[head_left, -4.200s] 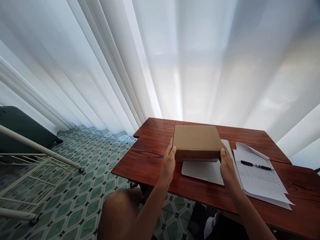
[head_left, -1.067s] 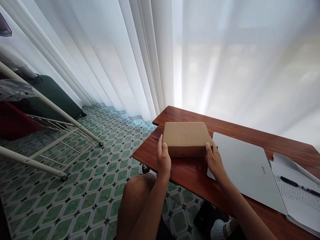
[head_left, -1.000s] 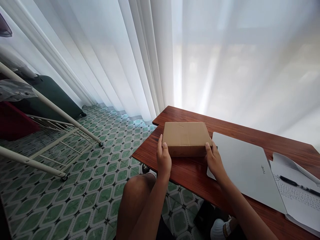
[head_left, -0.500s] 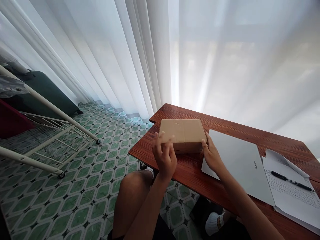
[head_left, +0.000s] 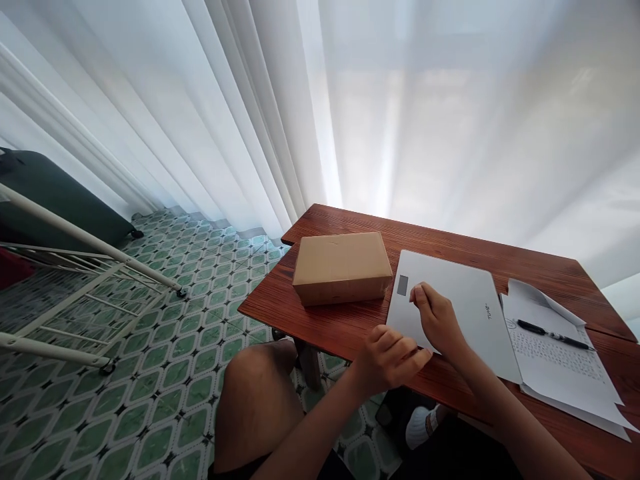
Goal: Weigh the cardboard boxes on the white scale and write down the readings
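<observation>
Cardboard box [head_left: 343, 267] is now sitting on the counter [head_left: 325, 325] beside the white slab [head_left: 470, 293], left hand [head_left: 393, 357] and right hand [head_left: 439, 320] having let go, fingers loosely curling, seemingly empty; setting-down is looking complete.

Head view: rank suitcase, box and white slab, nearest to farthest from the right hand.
1. White slab: beneath the right hand as seen here; contact unclear.
2. Box: on the table, left of the slab.
3. Suitcase: far left, off the table, partly behind the rack.
</observation>
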A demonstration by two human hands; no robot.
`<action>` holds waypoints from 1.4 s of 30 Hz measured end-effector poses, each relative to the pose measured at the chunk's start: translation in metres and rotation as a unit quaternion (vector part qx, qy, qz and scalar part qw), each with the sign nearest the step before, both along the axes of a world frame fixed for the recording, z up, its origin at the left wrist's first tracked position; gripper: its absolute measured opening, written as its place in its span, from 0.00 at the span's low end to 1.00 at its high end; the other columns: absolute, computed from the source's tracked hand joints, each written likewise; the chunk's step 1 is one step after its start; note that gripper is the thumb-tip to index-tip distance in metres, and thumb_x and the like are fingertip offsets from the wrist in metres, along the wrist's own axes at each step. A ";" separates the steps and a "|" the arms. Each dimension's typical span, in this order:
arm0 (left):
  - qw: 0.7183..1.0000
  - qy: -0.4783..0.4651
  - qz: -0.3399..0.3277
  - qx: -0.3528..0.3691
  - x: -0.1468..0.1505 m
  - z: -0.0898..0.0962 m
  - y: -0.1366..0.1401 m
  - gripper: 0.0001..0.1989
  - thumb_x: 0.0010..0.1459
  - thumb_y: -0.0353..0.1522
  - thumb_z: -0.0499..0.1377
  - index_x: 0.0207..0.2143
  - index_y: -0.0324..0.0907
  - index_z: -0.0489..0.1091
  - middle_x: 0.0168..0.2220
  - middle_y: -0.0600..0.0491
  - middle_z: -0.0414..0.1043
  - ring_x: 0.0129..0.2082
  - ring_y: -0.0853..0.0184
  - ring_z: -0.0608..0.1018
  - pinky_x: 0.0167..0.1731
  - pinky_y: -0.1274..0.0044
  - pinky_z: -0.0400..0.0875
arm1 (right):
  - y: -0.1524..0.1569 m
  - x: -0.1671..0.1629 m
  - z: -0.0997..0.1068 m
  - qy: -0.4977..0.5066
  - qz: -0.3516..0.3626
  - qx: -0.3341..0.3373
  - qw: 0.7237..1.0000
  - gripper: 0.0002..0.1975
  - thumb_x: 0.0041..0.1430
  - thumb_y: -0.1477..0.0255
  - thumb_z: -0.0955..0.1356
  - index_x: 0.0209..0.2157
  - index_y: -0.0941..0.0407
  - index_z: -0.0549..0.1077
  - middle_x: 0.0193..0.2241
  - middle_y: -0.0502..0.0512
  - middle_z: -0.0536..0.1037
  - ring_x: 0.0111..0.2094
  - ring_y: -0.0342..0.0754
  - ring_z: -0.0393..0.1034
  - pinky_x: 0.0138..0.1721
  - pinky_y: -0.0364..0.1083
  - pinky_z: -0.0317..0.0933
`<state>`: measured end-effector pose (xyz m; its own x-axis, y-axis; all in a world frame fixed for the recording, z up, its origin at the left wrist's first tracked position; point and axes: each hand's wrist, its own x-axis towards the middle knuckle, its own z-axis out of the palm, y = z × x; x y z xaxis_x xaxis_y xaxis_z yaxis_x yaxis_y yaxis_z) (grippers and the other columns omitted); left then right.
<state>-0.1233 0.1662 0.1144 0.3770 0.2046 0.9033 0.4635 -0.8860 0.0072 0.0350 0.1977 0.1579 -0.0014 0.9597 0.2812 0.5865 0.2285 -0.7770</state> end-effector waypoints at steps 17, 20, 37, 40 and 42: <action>0.987 0.097 -0.126 0.015 0.062 0.000 -0.040 0.06 0.57 0.30 0.66 0.38 0.45 0.74 0.26 0.59 0.66 0.28 0.71 0.62 0.31 0.73 0.59 | -0.053 0.092 -0.012 -0.087 -0.018 -0.001 0.996 0.22 0.71 0.58 0.56 0.24 0.52 0.57 0.19 0.47 0.63 0.22 0.45 0.57 0.28 0.46 0.51; 0.980 0.117 -0.155 0.030 0.074 0.011 -0.039 0.03 0.59 0.30 0.64 0.37 0.45 0.74 0.25 0.58 0.64 0.28 0.71 0.63 0.31 0.73 0.60 | -0.058 0.115 -0.014 -0.110 -0.061 0.024 0.992 0.22 0.71 0.59 0.57 0.23 0.53 0.55 0.17 0.46 0.59 0.20 0.43 0.53 0.26 0.46 0.48; 0.866 0.248 -0.408 0.151 0.186 0.014 -0.045 0.19 0.71 0.30 0.48 0.39 0.47 0.80 0.36 0.53 0.73 0.35 0.72 0.72 0.34 0.77 0.67 | -0.068 0.265 -0.025 -0.267 -0.259 0.123 0.920 0.19 0.67 0.64 0.60 0.22 0.54 0.63 0.15 0.48 0.63 0.18 0.43 0.56 0.25 0.45 0.47; 0.855 0.270 -0.419 0.140 0.207 0.011 -0.046 0.21 0.72 0.29 0.45 0.40 0.47 0.79 0.38 0.53 0.75 0.36 0.71 0.74 0.35 0.75 0.68 | -0.073 0.281 -0.032 -0.299 -0.267 0.140 0.905 0.20 0.69 0.65 0.60 0.23 0.55 0.67 0.16 0.49 0.66 0.19 0.44 0.59 0.26 0.45 0.48; 0.854 0.286 -0.412 0.140 0.216 0.010 -0.045 0.21 0.72 0.28 0.45 0.42 0.46 0.79 0.40 0.52 0.75 0.38 0.70 0.75 0.37 0.74 0.68 | -0.076 0.288 -0.038 -0.313 -0.262 0.145 0.901 0.19 0.69 0.63 0.61 0.26 0.56 0.72 0.19 0.51 0.71 0.22 0.45 0.65 0.26 0.45 0.51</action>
<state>0.0931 0.1208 0.1241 0.6846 -0.5363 0.4936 -0.4614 -0.8431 -0.2761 0.3232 0.1218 0.1204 0.1854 0.7612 0.6214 0.9757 -0.0672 -0.2088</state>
